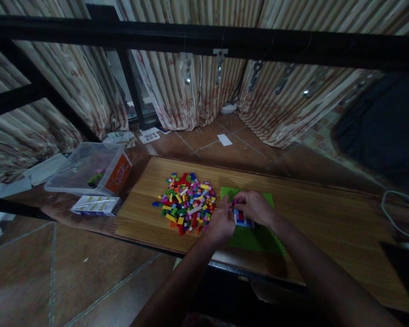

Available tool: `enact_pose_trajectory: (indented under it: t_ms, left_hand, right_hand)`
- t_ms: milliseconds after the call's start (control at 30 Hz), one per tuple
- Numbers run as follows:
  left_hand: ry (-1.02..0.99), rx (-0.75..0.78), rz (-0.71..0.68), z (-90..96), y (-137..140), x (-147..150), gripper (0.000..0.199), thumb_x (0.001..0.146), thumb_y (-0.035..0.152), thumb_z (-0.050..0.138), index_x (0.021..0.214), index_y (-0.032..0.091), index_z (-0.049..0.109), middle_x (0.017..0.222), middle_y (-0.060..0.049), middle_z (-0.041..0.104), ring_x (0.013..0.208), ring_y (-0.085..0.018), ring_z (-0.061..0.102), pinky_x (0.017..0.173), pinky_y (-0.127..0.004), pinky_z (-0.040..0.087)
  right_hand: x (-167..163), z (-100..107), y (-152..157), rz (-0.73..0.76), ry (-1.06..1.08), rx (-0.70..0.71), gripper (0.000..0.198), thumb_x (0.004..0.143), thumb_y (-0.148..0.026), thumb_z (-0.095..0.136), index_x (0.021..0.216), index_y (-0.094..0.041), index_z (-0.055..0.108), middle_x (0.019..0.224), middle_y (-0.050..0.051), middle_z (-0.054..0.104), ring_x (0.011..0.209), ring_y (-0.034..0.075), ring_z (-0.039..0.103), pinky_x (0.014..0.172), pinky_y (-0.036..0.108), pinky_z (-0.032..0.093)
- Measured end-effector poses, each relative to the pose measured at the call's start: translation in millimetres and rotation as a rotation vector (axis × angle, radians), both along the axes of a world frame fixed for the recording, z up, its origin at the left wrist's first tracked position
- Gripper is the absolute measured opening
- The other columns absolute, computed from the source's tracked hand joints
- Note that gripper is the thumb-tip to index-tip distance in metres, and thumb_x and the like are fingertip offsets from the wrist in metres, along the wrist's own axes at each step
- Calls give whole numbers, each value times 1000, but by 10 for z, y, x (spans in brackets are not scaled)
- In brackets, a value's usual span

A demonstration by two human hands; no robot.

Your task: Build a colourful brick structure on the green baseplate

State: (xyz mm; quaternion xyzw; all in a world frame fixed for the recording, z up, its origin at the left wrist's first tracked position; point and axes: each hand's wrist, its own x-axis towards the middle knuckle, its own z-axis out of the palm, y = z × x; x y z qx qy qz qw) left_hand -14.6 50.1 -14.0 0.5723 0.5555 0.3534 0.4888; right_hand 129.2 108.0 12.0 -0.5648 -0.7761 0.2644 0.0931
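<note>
Brick build (241, 219): low and blocky, in pale blue, white and red, right of the frame's centre; partly hidden by the hands.
Green baseplate (255, 241): studded, lies flat under the build, its lower right part uncovered.
Right hand (257, 206): fingertips pinch a small magenta piece (235, 201) above the build's upper left.
Left hand (222, 223): fingers just beside that piece; cannot tell whether they grip anything.
Loose bricks (187, 204): mixed colours, heaped near the baseplate's left edge.
Wooden tabletop (327, 222): bare wood stretches right of the baseplate; front edge runs beneath the forearms.
</note>
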Motion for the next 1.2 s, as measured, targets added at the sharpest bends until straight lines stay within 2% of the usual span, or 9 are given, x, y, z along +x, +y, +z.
enact_pose_trajectory:
  t_ms: [167, 267, 533, 667, 800, 900, 1000, 1100, 1200]
  left_hand:
    - [170, 69, -23, 108, -57, 26, 51, 88, 21, 37, 138, 13, 44, 124, -16, 63, 114, -26, 60, 103, -40, 44]
    - [243, 58, -39, 139, -71, 35, 52, 87, 20, 36, 138, 12, 43, 116, -16, 66, 106, -26, 63, 100, -39, 46]
    - [188, 36, -39, 103, -35, 38, 51, 88, 21, 36, 137, 13, 44, 120, -15, 65, 108, -25, 62, 98, -36, 47]
    - [163, 35, -21, 119, -47, 62, 52, 84, 19, 42, 135, 13, 47, 115, -16, 67, 105, -27, 64, 96, -36, 48]
    - [147, 53, -41, 234, -96, -1, 52, 84, 19, 43, 135, 13, 47, 116, -16, 67, 104, -26, 64, 98, -37, 47]
    - [131, 109, -4, 348, -62, -215, 48, 85, 19, 43, 132, 16, 50, 119, -13, 66, 105, -22, 64, 97, -34, 48]
    - [230, 162, 142, 443, 94, -615, 39, 85, 18, 45, 122, 18, 57, 115, -10, 68, 101, -20, 65, 94, -32, 48]
    - [446, 142, 280, 489, 307, -1089, 33, 84, 14, 46, 113, 16, 63, 111, -11, 69, 105, -20, 63, 96, -33, 46]
    - [620, 164, 222, 464, 472, -1419, 34, 85, 12, 43, 109, 18, 66, 111, -8, 70, 102, -19, 64, 94, -30, 47]
  right_hand:
    - [-30, 80, 89, 62, -34, -67, 5, 73, -20, 65, 71, -19, 70, 70, 2, 71, 65, 15, 63, 59, 24, 41]
    - [-40, 96, 119, 99, -52, -84, 7, 73, -18, 64, 68, -18, 69, 67, 3, 70, 63, 16, 63, 57, 24, 41]
    - [-4, 44, 143, 52, 72, -163, 5, 69, -20, 67, 72, -18, 69, 72, 4, 72, 67, 17, 65, 61, 24, 45]
    - [8, 26, 147, 82, 57, -142, 2, 68, -20, 66, 70, -18, 67, 64, 0, 68, 61, 15, 62, 56, 24, 42]
    - [23, -19, 133, 83, 23, -60, 6, 69, -21, 66, 74, -20, 68, 65, 0, 67, 60, 15, 61, 55, 25, 41]
    - [43, -56, 46, 19, 42, 36, 22, 69, -23, 67, 90, -20, 70, 71, 1, 69, 66, 17, 63, 62, 28, 45]
    - [82, -78, -170, -84, 177, 59, 33, 75, -30, 63, 106, -20, 67, 84, 4, 72, 74, 19, 66, 69, 30, 49]
    - [133, -94, -491, -164, 345, 20, 33, 82, -39, 56, 109, -22, 66, 95, 6, 73, 82, 20, 68, 74, 33, 52]
    - [161, -127, -833, -231, 416, -7, 32, 83, -45, 56, 103, -24, 68, 103, 6, 73, 93, 23, 68, 83, 35, 52]
